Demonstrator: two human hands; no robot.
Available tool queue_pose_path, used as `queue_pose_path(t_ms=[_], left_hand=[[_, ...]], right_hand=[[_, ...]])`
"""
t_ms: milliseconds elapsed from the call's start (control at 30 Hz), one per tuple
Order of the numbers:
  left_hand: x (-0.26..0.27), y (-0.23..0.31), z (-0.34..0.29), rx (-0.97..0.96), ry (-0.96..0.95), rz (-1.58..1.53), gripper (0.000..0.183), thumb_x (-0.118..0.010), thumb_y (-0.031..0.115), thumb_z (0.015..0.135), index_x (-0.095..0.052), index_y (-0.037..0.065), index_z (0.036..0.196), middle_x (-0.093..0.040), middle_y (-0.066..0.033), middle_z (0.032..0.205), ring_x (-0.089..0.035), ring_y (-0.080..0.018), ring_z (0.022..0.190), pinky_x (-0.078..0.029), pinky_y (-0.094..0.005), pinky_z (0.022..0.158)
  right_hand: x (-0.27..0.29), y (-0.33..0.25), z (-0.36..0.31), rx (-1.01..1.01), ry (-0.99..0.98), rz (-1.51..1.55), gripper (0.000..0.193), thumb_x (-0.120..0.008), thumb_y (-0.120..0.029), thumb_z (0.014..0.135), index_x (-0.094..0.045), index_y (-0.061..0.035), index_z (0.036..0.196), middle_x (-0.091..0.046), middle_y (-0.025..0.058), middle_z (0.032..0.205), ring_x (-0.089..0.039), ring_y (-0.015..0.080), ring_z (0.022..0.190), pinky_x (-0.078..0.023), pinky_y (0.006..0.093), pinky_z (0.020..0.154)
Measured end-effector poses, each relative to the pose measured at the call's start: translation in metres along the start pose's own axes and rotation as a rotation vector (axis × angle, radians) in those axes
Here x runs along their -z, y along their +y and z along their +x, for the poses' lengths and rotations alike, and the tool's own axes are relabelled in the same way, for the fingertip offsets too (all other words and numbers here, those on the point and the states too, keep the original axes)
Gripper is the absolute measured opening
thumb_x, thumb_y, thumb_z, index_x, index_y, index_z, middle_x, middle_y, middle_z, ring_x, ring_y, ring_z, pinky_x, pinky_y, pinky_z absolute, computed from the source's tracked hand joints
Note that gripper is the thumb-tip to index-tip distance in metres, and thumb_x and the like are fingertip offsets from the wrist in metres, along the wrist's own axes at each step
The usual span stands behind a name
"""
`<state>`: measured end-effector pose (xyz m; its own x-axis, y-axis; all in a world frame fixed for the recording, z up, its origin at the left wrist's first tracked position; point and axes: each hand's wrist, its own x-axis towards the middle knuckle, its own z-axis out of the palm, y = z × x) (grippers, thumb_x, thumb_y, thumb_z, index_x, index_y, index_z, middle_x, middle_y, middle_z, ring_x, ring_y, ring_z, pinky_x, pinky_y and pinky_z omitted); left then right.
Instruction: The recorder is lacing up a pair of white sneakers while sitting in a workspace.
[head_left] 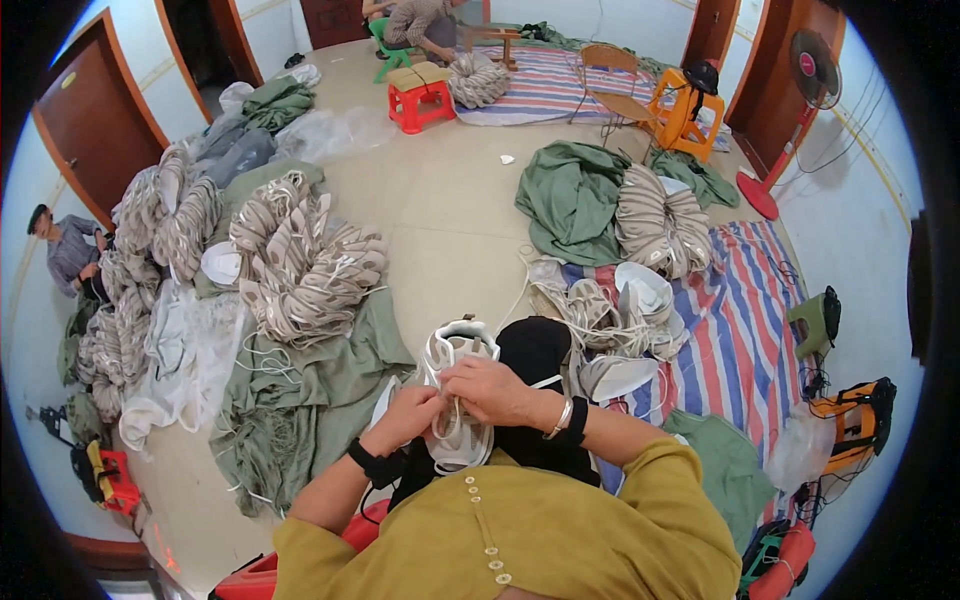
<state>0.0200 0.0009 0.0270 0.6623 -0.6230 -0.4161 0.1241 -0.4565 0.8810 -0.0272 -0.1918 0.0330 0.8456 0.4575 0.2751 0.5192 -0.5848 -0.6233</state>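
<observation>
A white and beige shoe upper (455,350) lies over my lap on black cloth (540,350). My left hand (405,415) pinches its lower left edge and the white cord there. My right hand (490,390) grips the middle of the same upper from the right, fingers curled over it. Both hands touch each other over the piece.
Heaps of bundled shoe uppers (300,265) lie on green cloths (300,400) to the left and ahead right (660,220). A striped sheet (740,320) covers the floor on the right. Small stools (420,95) and a standing fan (800,110) stand farther off. Two other people sit at the far end and left.
</observation>
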Motion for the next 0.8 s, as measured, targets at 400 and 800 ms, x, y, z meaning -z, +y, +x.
queue_pose_path(t_ms=[400,800], left_hand=[[-0.011,-0.004,0.006,-0.272,0.251,0.552,0.042,-0.051,0.034,0.089,-0.060,0.000,0.066,-0.056,-0.0122,0.055,-0.050,-0.0230,0.047,-0.040,-0.0368,0.049],[0.014,0.023,-0.039,0.049,0.022,-0.078,0.034,-0.042,0.026,0.094,-0.054,0.005,0.070,-0.053,-0.0009,0.058,-0.048,-0.0084,0.048,-0.036,-0.0219,0.046]], right_hand=[[0.012,0.027,0.000,0.204,0.094,-0.060,0.013,-0.069,-0.006,0.070,-0.059,-0.0068,0.079,-0.059,0.0050,0.116,-0.051,0.0296,0.112,-0.043,0.0376,0.094],[0.020,0.002,-0.015,0.022,-0.086,-0.059,0.008,-0.061,-0.009,0.074,-0.058,-0.0076,0.082,-0.060,0.0114,0.103,-0.056,0.0299,0.094,-0.047,0.0384,0.082]])
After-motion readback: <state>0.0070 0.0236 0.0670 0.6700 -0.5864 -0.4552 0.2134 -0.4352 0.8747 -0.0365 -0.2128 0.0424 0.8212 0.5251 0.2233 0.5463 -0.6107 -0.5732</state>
